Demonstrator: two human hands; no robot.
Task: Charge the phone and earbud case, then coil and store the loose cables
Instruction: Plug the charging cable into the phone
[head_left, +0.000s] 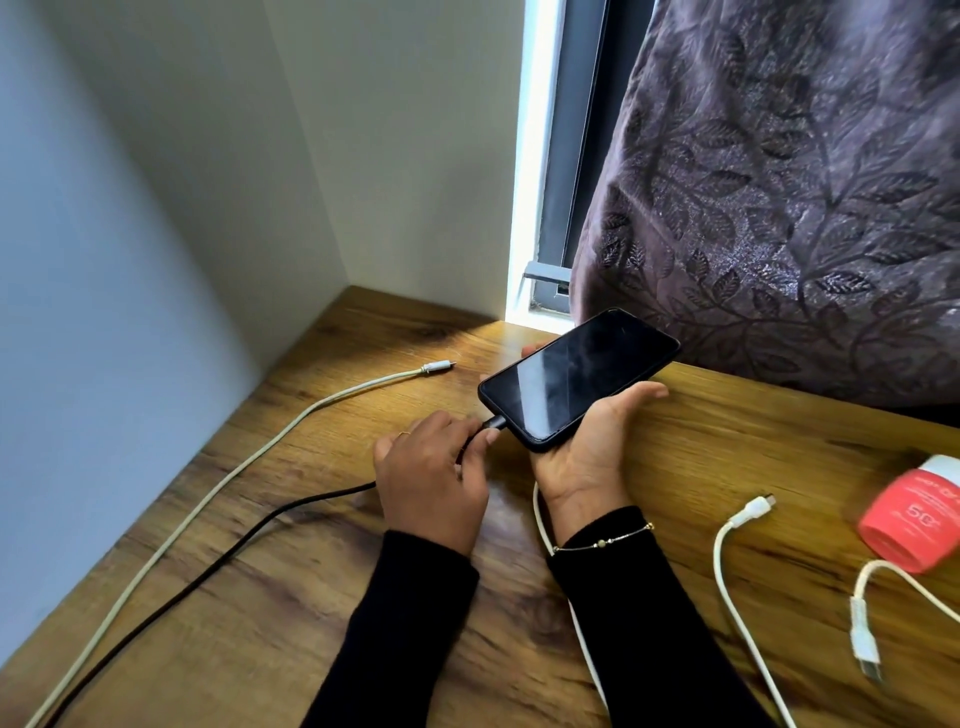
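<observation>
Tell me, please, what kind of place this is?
Probably a room at home: a wooden desk set in a wall corner, a leaf-patterned curtain over a window, and charging cables lying about.

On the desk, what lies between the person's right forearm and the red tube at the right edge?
In the head view, a white cable lies there, its connector end pointing toward the curtain; otherwise bare wooden desk.

Dark-screened black phone (576, 376), black cable (208, 566) at its port
</observation>
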